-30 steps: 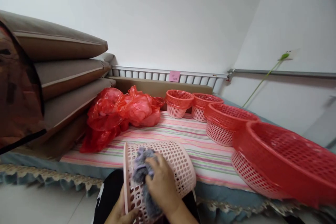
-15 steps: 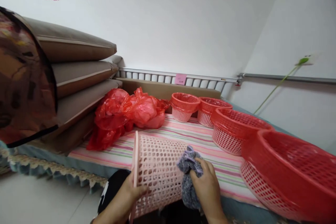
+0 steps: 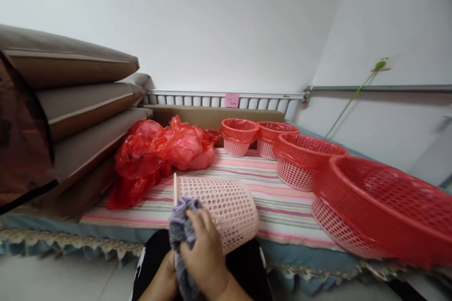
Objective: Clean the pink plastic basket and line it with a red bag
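A pale pink perforated plastic basket (image 3: pixel 229 209) lies on its side above my lap, its open rim to the left. My left hand (image 3: pixel 168 270) grips the rim at the lower left, with its fingers largely hidden behind a cloth. The grey-purple cloth (image 3: pixel 183 228) is bunched in my right hand (image 3: pixel 206 254), closed around it and pressed against the basket near the rim. Part of the cloth hangs down between my wrists.
Several baskets lined with red plastic bags, such as the nearest one (image 3: pixel 381 207), stand in a row on the right of the striped sheet (image 3: pixel 282 216). Crumpled red bags (image 3: pixel 165 150) lie at back left, beside stacked cushions (image 3: pixel 84 99). A pink note (image 3: pixel 232 100) hangs on the rail.
My right hand has moved the cloth from the basket's base end leftward to its rim. The basket has turned slightly, and the camera view has shifted right.
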{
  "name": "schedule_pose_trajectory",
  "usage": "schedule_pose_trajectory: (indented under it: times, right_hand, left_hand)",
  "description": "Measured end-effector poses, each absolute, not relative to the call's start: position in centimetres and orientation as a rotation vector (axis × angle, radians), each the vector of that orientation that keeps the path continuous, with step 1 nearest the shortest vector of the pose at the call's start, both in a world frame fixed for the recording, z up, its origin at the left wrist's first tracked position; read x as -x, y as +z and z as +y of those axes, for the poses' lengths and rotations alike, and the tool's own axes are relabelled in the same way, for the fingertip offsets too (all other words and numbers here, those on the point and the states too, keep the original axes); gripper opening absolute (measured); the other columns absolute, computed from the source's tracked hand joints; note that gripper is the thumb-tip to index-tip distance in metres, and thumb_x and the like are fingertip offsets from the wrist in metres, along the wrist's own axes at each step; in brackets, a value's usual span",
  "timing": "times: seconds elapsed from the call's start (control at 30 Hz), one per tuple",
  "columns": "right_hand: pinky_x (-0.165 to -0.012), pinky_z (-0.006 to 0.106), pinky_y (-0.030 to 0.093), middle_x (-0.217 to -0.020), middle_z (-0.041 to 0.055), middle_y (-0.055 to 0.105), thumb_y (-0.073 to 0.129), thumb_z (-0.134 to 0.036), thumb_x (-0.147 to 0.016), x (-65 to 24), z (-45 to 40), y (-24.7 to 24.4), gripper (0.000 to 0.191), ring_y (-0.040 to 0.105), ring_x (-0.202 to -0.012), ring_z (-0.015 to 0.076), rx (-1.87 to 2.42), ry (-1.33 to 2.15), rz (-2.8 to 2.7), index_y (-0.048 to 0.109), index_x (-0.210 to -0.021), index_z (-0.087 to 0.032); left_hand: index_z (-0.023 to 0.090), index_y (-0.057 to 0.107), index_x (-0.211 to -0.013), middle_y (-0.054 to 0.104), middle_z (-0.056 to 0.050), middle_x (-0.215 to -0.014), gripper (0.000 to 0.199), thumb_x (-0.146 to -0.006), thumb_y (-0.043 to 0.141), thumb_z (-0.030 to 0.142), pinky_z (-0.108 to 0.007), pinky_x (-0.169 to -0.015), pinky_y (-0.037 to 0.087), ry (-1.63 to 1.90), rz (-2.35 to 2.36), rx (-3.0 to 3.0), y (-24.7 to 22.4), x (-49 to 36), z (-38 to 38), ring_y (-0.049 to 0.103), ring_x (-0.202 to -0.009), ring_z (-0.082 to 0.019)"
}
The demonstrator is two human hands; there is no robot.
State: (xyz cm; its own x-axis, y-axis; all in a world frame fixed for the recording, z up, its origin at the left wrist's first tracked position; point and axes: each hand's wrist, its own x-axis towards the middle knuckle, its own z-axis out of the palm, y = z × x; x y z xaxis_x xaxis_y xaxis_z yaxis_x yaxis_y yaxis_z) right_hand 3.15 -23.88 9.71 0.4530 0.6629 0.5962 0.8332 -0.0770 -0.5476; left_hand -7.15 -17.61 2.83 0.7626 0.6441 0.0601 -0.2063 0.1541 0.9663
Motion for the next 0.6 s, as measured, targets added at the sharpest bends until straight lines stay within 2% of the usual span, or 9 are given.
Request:
schedule_pose_trajectory:
  times: [0.07,0.13,0.23,0.33,0.4,0.5,0.6]
  right_hand:
    - [-0.092,0.037,0.044,-0.118,0.0079,0.053,0.051,-0.007,-0.054,-0.9,-23.5,9.9,0.064,0.053,-0.108,0.0241,1.756,-0.186,-1.343,0.057,-0.116,-0.023]
    - [-0.093,0.037,0.044,-0.117,0.0077,0.053,0.051,-0.007,-0.054,-0.7,-23.7,9.9,0.064,0.053,-0.106,0.0233,1.723,-0.193,-1.391,0.057,-0.115,-0.023]
    - [-0.095,0.038,0.042,-0.119,0.0075,0.052,0.05,-0.006,-0.056,-4.3,-24.7,9.3,0.062,0.051,-0.11,0.0232,1.752,-0.301,-1.39,0.057,-0.116,-0.023]
    - [-0.094,0.038,0.042,-0.112,0.0066,0.055,0.049,-0.01,-0.065,-10.8,-26.5,8.5,0.051,0.051,-0.108,0.0224,1.895,-0.413,-1.152,0.057,-0.113,-0.023]
    - [-0.089,0.038,0.044,-0.108,0.0081,0.056,0.049,-0.02,-0.071,-15.1,-27.9,8.0,0.043,0.054,-0.102,0.0232,1.987,-0.456,-0.917,0.055,-0.114,-0.019]
    - [-0.081,0.037,0.046,-0.106,0.0091,0.056,0.048,-0.026,-0.074,-18.7,-29.8,7.4,0.043,0.055,-0.098,0.0247,2.115,-0.451,-0.713,0.052,-0.116,-0.017]
    - [-0.08,0.035,0.046,-0.108,0.0081,0.055,0.046,-0.026,-0.076,-18.7,-30.7,6.8,0.043,0.054,-0.099,0.0243,2.153,-0.478,-0.768,0.051,-0.118,-0.018]
  left_hand:
    - [0.018,0.071,-0.057,0.072,-0.003,-0.06,0.033,-0.056,0.078,0.05,-0.041,-0.075,0.052,0.659,0.456,-1.32,2.4,7.4,-17.2,0.064,-0.068,-0.026]
    - [0.018,0.071,-0.059,0.072,-0.004,-0.061,0.033,-0.056,0.078,0.05,-0.042,-0.075,0.052,0.635,0.447,-1.321,2.4,7.6,-17.1,0.065,-0.07,-0.027]
    - [0.019,0.073,-0.084,0.075,-0.006,-0.082,0.038,-0.057,0.08,0.044,-0.045,-0.084,0.049,0.575,0.382,-1.264,3.1,7.6,-17.7,0.066,-0.086,-0.03]
    - [0.021,0.066,-0.107,0.072,-0.009,-0.107,0.05,-0.063,0.078,0.041,-0.048,-0.096,0.043,0.538,0.344,-1.194,3.6,7.6,-18.5,0.062,-0.103,-0.032]
    - [0.021,0.064,-0.111,0.069,-0.011,-0.114,0.053,-0.065,0.076,0.043,-0.05,-0.101,0.037,0.538,0.333,-1.214,3.5,7.6,-18.7,0.06,-0.109,-0.033]
    - [0.019,0.06,-0.118,0.065,-0.014,-0.119,0.058,-0.067,0.074,0.044,-0.051,-0.105,0.032,0.508,0.313,-1.276,3.2,7.7,-18.7,0.056,-0.114,-0.034]
    - [0.018,0.04,-0.136,0.06,-0.016,-0.126,0.08,-0.068,0.074,0.04,-0.049,-0.106,0.032,0.508,0.352,-1.261,3.9,7.8,-18.4,0.052,-0.119,-0.034]
